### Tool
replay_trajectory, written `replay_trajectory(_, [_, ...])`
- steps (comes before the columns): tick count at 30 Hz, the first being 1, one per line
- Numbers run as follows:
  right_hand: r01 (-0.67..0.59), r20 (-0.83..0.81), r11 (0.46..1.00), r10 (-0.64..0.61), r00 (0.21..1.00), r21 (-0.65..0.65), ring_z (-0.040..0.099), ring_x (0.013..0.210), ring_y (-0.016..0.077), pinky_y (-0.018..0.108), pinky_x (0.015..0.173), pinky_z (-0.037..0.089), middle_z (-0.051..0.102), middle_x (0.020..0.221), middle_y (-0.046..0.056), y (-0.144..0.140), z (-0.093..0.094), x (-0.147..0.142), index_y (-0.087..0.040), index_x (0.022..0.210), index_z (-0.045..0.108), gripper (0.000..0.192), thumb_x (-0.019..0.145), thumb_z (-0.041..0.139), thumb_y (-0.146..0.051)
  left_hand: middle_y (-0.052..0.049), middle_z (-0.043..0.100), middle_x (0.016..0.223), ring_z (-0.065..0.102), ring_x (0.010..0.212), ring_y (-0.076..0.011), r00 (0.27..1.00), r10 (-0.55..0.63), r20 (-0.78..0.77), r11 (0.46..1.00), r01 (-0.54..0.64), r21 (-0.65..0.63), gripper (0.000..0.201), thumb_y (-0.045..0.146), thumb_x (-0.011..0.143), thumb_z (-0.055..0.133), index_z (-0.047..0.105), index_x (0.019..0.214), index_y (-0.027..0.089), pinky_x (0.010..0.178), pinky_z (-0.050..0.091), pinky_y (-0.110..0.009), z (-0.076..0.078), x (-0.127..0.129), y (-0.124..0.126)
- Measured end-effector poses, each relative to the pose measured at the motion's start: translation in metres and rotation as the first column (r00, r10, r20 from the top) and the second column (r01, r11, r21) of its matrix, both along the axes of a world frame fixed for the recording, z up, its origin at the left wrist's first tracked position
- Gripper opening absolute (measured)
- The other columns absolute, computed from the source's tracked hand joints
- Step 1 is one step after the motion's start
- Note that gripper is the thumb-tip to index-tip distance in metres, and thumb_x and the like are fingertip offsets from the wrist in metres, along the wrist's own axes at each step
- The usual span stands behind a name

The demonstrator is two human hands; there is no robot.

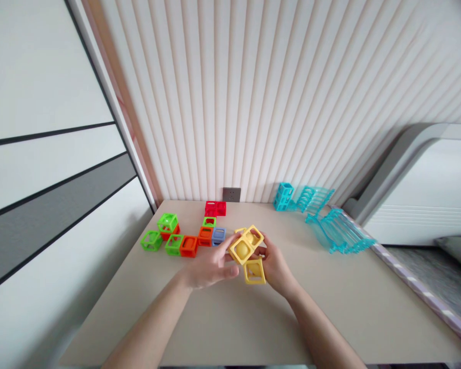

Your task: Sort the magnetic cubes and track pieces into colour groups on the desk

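1. I see my left hand point(209, 266) over the middle of the desk point(361, 307), fingers curled narrow around the left side of a cluster of yellow cube frames point(249, 252), thumb underneath.
2. My right hand point(275, 266) closes on the same cluster from the right; its fingers wrap behind the frames and the thumb presses near the upper one.
3. The cluster is lifted just above the desk's centre. An upper pair of frames sits tilted, one of them with a rounded yellow insert facing me, and a single frame hangs below, between both hands.
4. Toward the far left part of the desk lies a run of cube frames: green frames point(165, 233) at the left, orange frames point(194, 243) touching them, a blue frame point(218, 235) just beside my left fingertips.
5. A red frame pair point(215, 208) sits near the far edge, in front of a wall socket point(231, 194).
6. At the far right corner, turquoise track pieces point(332, 228) lie in a heap along the right edge.
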State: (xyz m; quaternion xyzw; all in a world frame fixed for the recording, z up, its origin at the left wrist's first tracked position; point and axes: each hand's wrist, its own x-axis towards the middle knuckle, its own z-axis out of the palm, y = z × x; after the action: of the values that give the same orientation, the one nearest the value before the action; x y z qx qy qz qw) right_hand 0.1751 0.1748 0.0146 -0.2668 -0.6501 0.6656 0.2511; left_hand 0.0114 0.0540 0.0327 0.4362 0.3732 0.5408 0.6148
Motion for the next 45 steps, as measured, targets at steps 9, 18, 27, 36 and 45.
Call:
replay_trajectory(9, [-0.106,-0.027,0.994,0.105,0.994,-0.040,0.066,0.072,0.0176,0.028,0.059,0.055,0.070,0.103,0.006,0.000,-0.001,0.000,-0.024,0.138,0.048,0.077,0.070,0.082,-0.031,-0.010,0.063,0.133,0.060,0.124,-0.0286,0.936,0.341,0.087,0.939,-0.334,-0.086,0.065,0.025,0.074,0.085,0.053,0.132,0.025,0.101,0.050,-0.040,-0.005,0.025,0.010])
replay_trajectory(18, [-0.037,-0.239,0.981,0.083,0.967,0.189,0.056,0.126,0.0272,0.043,0.104,0.050,0.055,0.141,0.011,-0.015,-0.003,-0.002,-0.029,0.141,0.050,0.057,0.089,0.069,-0.041,-0.008,0.063,0.133,0.065,0.114,-0.0247,0.759,0.604,0.243,0.788,-0.615,-0.038,0.065,0.032,0.082,0.078,0.045,0.139,0.031,0.094,0.055,-0.038,-0.013,0.028,0.018])
replay_trajectory(27, [0.124,-0.308,0.988,-0.089,0.947,0.095,0.068,0.110,0.0263,0.041,0.094,0.057,0.068,0.124,0.011,-0.017,-0.009,-0.007,-0.024,0.130,0.058,0.048,0.087,0.071,-0.042,-0.007,0.059,0.136,0.057,0.128,-0.0260,0.694,0.714,0.093,0.686,-0.720,0.104,0.047,0.049,0.093,0.060,0.051,0.135,0.032,0.108,0.046,-0.039,-0.027,0.028,0.019])
replay_trajectory(36, [0.094,-0.198,0.944,-0.031,0.980,0.315,0.064,0.117,0.0280,0.043,0.097,0.055,0.061,0.138,0.012,-0.019,-0.018,-0.008,-0.024,0.141,0.052,0.055,0.093,0.061,-0.049,-0.008,0.062,0.130,0.063,0.118,-0.0266,0.680,0.731,0.055,0.673,-0.732,0.109,0.066,0.037,0.079,0.079,0.046,0.136,0.029,0.099,0.052,-0.038,-0.020,0.028,0.016])
replay_trajectory(45, [0.159,0.100,0.692,-0.318,0.943,0.704,0.049,0.133,0.0293,0.051,0.112,0.039,0.053,0.144,0.013,0.032,-0.027,-0.008,-0.025,0.143,0.052,0.051,0.096,0.051,-0.045,-0.003,0.063,0.125,0.064,0.113,-0.0197,0.472,0.863,0.182,0.465,-0.882,0.079,0.063,0.032,0.078,0.080,0.047,0.132,0.035,0.095,0.052,-0.031,-0.004,-0.006,0.018])
